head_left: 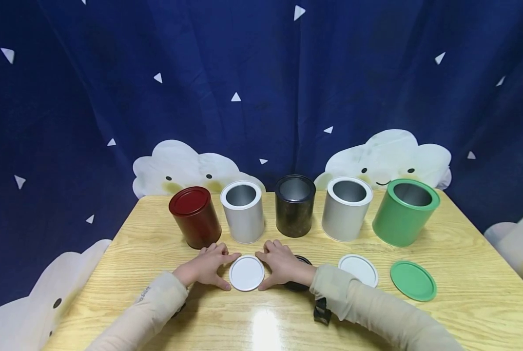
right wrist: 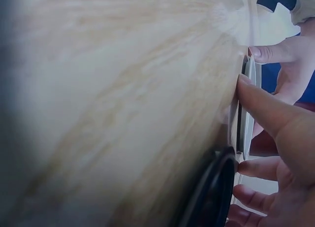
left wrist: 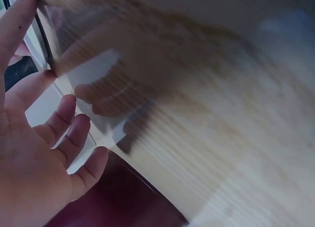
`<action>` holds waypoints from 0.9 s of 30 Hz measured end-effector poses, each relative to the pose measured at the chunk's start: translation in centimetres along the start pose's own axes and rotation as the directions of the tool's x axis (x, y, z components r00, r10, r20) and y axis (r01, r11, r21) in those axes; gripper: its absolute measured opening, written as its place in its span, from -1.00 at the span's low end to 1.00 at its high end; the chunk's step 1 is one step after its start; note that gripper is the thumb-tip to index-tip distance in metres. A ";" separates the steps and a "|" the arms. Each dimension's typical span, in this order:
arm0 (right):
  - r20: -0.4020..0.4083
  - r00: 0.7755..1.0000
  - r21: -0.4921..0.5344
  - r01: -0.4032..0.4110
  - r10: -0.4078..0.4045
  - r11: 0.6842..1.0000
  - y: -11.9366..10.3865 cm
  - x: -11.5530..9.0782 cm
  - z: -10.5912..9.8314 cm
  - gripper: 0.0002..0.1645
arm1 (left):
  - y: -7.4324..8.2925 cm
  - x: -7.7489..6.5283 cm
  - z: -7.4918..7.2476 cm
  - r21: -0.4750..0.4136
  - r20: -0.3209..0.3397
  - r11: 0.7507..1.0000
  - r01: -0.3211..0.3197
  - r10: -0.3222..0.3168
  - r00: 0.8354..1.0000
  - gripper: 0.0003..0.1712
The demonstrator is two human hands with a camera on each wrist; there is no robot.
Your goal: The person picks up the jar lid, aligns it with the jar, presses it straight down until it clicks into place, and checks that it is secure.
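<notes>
Together, left hand (head_left: 205,267), right hand (head_left: 283,265), each grip holding white lid (head_left: 246,273) edgewise; round, level, broad face upward

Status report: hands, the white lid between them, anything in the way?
Left hand, right hand: opposite sides of the white lid, at its rim. White lid: nothing on top. Black lid: close beside right hand, possible snag.

Five upright cans (head_left: 294,217) are set in a row on the wooden table (head_left: 472,302) — before them are laid a white lid (head_left: 246,273), a black lid (head_left: 296,286), another white lid (head_left: 359,270) and a green lid (head_left: 413,281).
</notes>
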State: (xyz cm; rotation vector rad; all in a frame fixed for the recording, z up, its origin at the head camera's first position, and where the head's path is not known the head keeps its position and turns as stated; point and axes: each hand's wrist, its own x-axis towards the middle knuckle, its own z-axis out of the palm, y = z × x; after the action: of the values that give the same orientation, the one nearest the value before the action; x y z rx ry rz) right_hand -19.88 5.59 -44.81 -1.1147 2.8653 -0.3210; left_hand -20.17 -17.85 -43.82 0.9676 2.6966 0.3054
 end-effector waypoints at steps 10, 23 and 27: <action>0.003 1.000 -0.008 0.004 -0.004 1.000 -0.1 0.3 0.1 -0.08 | 0.5 0.3 -0.1 0.066 -0.011 0.998 0.020 -0.020 1.000 -0.11; 0.017 1.000 0.048 0.014 -0.015 0.999 0.2 0.2 -0.4 -0.09 | 0.4 0.0 -0.4 0.067 -0.047 0.997 -0.044 0.047 0.998 -0.15; 0.012 0.999 0.039 0.032 -0.033 0.999 0.4 0.2 -0.6 -0.09 | 0.1 0.0 -0.4 0.048 -0.060 0.997 -0.060 0.063 0.996 -0.14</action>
State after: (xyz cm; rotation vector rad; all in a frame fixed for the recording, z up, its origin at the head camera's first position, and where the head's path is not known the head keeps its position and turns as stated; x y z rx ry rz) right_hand -20.38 5.86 -44.30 -1.1534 2.8194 -0.3685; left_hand -20.26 -17.86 -43.39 1.0730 2.7443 0.2910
